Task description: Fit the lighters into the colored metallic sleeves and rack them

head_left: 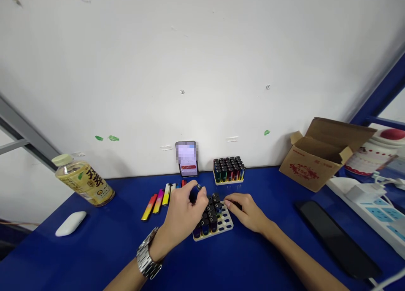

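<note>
My left hand (pixel 186 208), with a metal watch at the wrist, is closed over the left part of a white perforated tray (pixel 226 225). Between its thumb and index finger shows the dark top of a lighter (pixel 198 187); the fingers hide the rest. Several black-topped lighters (pixel 212 223) stand upright in the tray, and holes along its right side are bare. My right hand (pixel 245 211) pinches the tray's right rim with thumb and fingertips. Left of my left hand, several bright lighters lie in a row, among them a red-yellow lighter (pixel 149 207) and a pink-yellow lighter (pixel 158 200).
A second tray full of lighters (pixel 228 171) stands by the wall, near a propped phone (pixel 187 158). At left are a drink bottle (pixel 84 181) and white case (pixel 71 223). At right are an open cardboard box (pixel 308 164), black phone (pixel 337 238) and power strip (pixel 376 215).
</note>
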Available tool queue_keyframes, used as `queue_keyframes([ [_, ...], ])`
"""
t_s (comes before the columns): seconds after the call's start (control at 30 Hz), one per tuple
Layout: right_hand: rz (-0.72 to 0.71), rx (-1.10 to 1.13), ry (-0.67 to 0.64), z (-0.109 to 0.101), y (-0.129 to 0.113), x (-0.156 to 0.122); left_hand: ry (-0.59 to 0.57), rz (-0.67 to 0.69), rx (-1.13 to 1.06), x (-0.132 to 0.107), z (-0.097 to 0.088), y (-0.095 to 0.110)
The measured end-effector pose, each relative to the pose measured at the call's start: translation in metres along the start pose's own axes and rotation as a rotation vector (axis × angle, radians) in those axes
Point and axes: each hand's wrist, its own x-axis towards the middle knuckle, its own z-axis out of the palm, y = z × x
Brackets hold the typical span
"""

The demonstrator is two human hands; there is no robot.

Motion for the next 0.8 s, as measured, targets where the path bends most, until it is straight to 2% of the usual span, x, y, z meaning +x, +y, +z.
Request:
queue_keyframes([
  [0.13,0.003,-0.009,0.004,0.001,0.000,0.000,0.000,0.032,0.018,-0.002,0.001,0.003],
  [0.3,-0.034,-0.020,0.049,0.001,0.000,0.000,-0.017,-0.004,0.020,-0.002,0.002,0.003],
  [0.43,-0.099,0.009,0.277,0.005,-0.003,-0.002,-0.028,-0.046,0.008,-0.001,0.004,0.004],
  [0.5,-0.157,0.070,0.407,0.007,-0.011,-0.002,-0.078,-0.083,-0.029,-0.003,0.006,0.005],
  [0.57,-0.223,0.159,0.470,0.010,-0.023,-0.002,-0.178,-0.112,-0.041,-0.007,0.007,0.007],
  [0.67,-0.274,0.280,0.479,0.014,-0.045,-0.002,-0.336,-0.071,-0.014,-0.015,0.007,0.012],
  [0.8,-0.224,0.292,0.489,0.013,-0.065,-0.006,-0.416,0.035,-0.039,-0.029,0.003,0.022],
])
